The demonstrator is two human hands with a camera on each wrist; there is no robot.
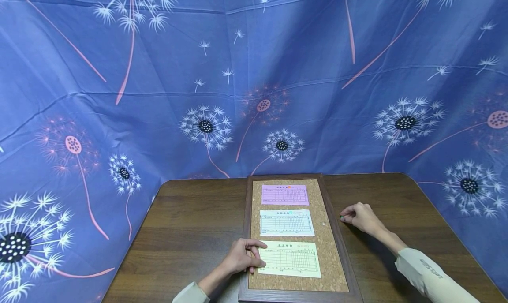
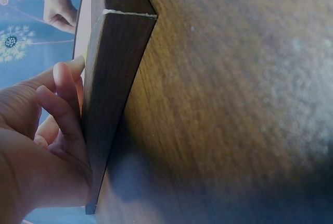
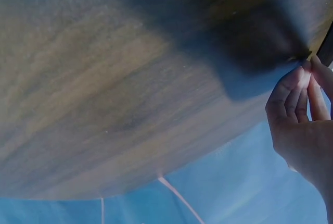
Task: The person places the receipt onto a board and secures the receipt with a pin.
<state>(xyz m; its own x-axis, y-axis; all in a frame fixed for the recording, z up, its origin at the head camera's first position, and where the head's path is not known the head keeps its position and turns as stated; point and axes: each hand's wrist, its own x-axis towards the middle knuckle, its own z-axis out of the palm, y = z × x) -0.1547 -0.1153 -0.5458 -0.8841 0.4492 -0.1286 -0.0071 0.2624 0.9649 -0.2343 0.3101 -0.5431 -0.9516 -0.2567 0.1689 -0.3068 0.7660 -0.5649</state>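
A pale yellow form slip [image 1: 291, 259] lies on the lower part of a framed cork board [image 1: 333, 267]. At its left edge, my left hand [image 1: 243, 255] rests with index finger and thumb extended onto the paper. The left wrist view shows that hand against the board's raised dark frame [image 2: 112, 73]. Right of the board, my right hand [image 1: 363, 219] pinches a small green pushpin [image 1: 341, 217] between thumb and fingertips, close to the frame. In the right wrist view the pin is too dark to make out clearly.
Higher on the cork are a white slip [image 1: 283, 226] with a teal pin [image 1: 290, 212] and a purple slip [image 1: 278, 196] with an orange pin [image 1: 289, 187]. The board lies on a brown wooden table [image 1: 190, 219]. Behind hangs a blue dandelion-print cloth [image 1: 238, 73].
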